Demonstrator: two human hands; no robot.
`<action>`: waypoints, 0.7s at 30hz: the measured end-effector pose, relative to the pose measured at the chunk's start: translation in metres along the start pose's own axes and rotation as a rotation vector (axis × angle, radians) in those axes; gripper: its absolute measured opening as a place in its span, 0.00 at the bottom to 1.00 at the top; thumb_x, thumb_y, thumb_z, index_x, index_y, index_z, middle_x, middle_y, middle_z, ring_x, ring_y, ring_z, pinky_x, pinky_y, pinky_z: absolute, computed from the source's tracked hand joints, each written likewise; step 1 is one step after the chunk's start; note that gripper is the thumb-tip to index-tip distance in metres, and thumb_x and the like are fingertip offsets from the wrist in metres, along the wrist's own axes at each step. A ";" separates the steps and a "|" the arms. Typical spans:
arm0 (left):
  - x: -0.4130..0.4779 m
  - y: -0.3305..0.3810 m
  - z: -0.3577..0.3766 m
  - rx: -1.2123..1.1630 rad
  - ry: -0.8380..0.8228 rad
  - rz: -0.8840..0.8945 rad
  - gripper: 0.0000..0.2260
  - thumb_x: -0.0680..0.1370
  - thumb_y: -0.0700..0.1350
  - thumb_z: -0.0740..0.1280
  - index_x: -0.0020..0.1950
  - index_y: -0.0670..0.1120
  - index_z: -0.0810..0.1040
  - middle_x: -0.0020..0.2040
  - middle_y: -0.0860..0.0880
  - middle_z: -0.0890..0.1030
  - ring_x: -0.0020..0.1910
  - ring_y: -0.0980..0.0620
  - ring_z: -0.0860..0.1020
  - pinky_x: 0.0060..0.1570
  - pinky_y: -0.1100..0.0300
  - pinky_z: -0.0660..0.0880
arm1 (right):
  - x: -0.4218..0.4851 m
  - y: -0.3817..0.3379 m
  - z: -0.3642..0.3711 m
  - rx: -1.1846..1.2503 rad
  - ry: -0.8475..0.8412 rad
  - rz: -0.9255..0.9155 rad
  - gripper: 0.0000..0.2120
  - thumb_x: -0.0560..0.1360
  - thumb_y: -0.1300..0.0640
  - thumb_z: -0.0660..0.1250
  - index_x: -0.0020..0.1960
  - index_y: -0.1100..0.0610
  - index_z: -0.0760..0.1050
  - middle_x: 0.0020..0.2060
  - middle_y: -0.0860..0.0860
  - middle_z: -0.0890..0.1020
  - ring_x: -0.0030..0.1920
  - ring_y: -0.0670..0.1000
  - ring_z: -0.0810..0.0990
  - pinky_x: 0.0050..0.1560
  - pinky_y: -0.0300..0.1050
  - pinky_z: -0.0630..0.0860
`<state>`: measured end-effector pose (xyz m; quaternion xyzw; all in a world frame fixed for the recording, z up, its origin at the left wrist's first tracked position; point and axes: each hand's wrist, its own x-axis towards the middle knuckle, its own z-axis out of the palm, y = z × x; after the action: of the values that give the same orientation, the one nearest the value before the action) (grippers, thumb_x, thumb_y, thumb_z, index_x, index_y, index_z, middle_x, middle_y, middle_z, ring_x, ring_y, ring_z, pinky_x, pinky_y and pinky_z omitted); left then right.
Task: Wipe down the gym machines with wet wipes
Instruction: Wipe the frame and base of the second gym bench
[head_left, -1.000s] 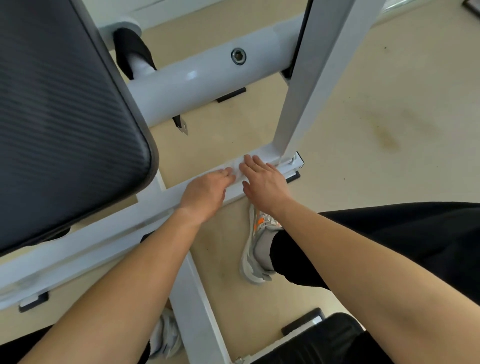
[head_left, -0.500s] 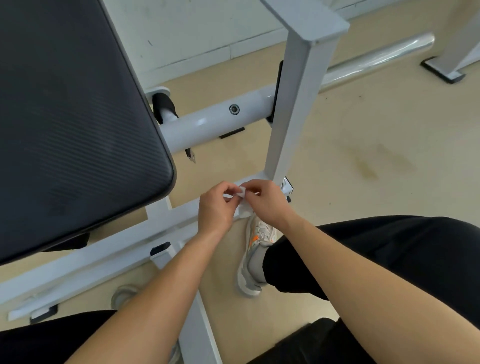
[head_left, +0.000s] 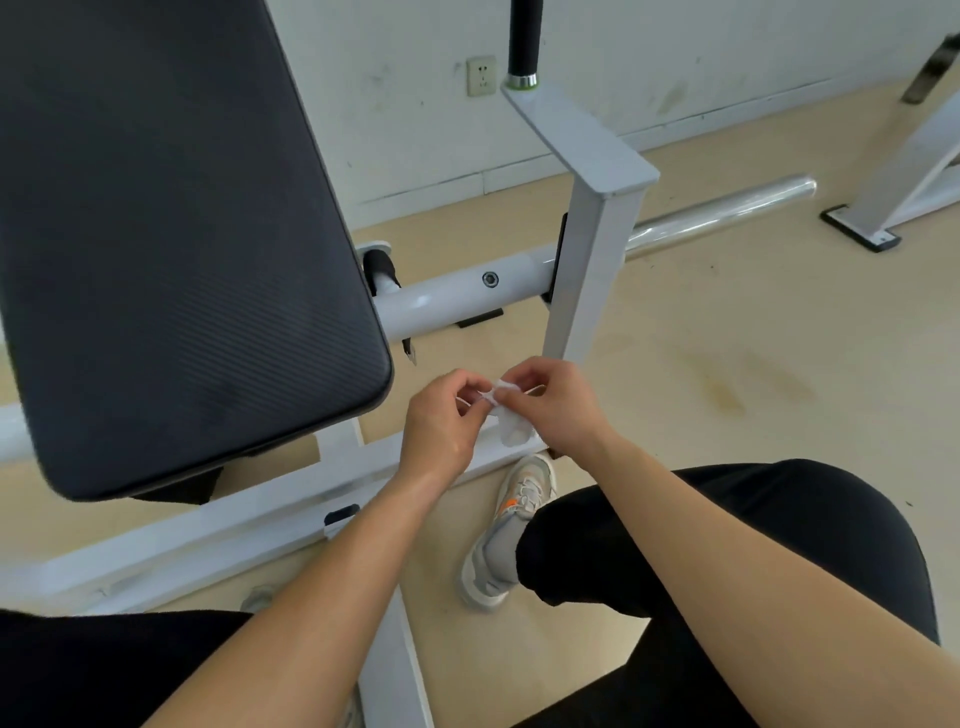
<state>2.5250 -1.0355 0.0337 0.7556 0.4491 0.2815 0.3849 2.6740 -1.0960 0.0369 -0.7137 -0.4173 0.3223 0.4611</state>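
Left hand (head_left: 447, 423) and right hand (head_left: 558, 408): fingertips of both are curled and pinch one white wet wipe (head_left: 508, 423) between them. The wipe is held over the machine's white base rail (head_left: 260, 512). It is crumpled, its bulk hangs down from the pinch, and its long axis is roughly vertical in view.

Black ribbed pad (head_left: 171, 234) to the left. White upright post (head_left: 589, 270) directly behind the hands, with a black grip (head_left: 524, 36) above it.

Floor (head_left: 753, 338) beige, with brownish stains right of the post. Wall (head_left: 389, 104) white and scuffed, with one socket (head_left: 480, 76). Grey shoe (head_left: 519, 506) below the right wrist.
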 end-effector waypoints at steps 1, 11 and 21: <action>-0.002 0.002 -0.009 0.018 0.007 0.004 0.03 0.77 0.42 0.72 0.48 0.51 0.83 0.41 0.55 0.81 0.40 0.60 0.78 0.40 0.67 0.75 | -0.002 -0.009 0.002 -0.018 -0.010 -0.031 0.03 0.74 0.53 0.75 0.44 0.50 0.81 0.36 0.43 0.82 0.34 0.42 0.78 0.32 0.35 0.72; -0.044 0.042 -0.105 0.081 0.197 0.080 0.02 0.78 0.48 0.71 0.47 0.50 0.82 0.38 0.57 0.80 0.38 0.61 0.77 0.42 0.65 0.73 | -0.034 -0.108 0.017 -0.111 -0.054 -0.253 0.03 0.75 0.53 0.73 0.44 0.49 0.81 0.36 0.43 0.82 0.34 0.37 0.77 0.37 0.31 0.71; 0.016 0.072 -0.135 0.437 0.242 0.234 0.03 0.79 0.45 0.67 0.49 0.53 0.79 0.46 0.58 0.77 0.45 0.55 0.76 0.45 0.57 0.72 | -0.003 -0.126 -0.023 -0.221 -0.052 -0.299 0.09 0.76 0.60 0.72 0.44 0.46 0.78 0.43 0.45 0.82 0.30 0.38 0.76 0.38 0.40 0.76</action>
<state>2.4609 -0.9984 0.1690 0.8283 0.4516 0.3088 0.1210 2.6541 -1.0790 0.1628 -0.6814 -0.5633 0.2211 0.4117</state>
